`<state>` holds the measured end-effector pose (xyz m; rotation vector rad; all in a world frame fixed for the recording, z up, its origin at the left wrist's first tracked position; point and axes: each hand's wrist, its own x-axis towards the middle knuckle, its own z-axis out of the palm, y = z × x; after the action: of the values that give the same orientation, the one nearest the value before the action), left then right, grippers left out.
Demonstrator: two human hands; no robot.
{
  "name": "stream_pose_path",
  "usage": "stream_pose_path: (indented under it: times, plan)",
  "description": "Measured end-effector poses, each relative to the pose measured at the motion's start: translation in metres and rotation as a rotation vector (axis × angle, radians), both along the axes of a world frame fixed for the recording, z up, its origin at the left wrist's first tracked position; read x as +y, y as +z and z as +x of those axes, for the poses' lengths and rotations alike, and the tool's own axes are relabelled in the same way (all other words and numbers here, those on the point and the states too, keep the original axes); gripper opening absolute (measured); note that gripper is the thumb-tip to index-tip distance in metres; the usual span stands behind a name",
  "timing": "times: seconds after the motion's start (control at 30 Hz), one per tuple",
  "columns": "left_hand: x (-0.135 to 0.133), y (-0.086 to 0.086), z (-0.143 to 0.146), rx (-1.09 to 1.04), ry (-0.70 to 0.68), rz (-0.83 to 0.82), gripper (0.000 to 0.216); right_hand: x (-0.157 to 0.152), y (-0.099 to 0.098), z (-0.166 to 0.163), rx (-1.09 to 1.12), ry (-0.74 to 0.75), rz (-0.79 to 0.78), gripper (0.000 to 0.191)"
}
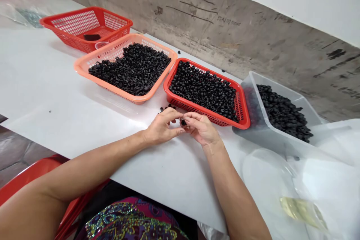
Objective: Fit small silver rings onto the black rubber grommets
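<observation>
Over the white table, my two hands meet just in front of the red basket of black ring-like parts. Between the fingertips is a small black part with a round opening. My left hand pinches at it from the left, and my right hand has its thumb and fingers closed on it from the right. The fingers cover most of the part. A few loose black pieces lie behind my left fingers, by the basket's near edge.
Left of the red basket stands an orange basket of small black pieces. Beyond it is a red basket with a dark item inside. A clear bin of black parts stands right, near a clear lid. The wall runs behind.
</observation>
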<state>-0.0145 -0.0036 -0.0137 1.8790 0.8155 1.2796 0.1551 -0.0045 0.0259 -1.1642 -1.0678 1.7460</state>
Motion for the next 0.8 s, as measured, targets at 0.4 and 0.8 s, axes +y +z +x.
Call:
stream_pose_path:
  times: [0.4, 0.8]
  plan:
    - [-0.003, -0.001, 0.0, -0.014, 0.051, -0.048, 0.019, -0.004, -0.003, -0.013, -0.124, -0.134, 0.101, 0.019]
    - [0.002, 0.009, 0.001, -0.561, -0.166, -0.797, 0.035, -0.007, 0.011, 0.0, -0.206, -0.209, 0.21, 0.013]
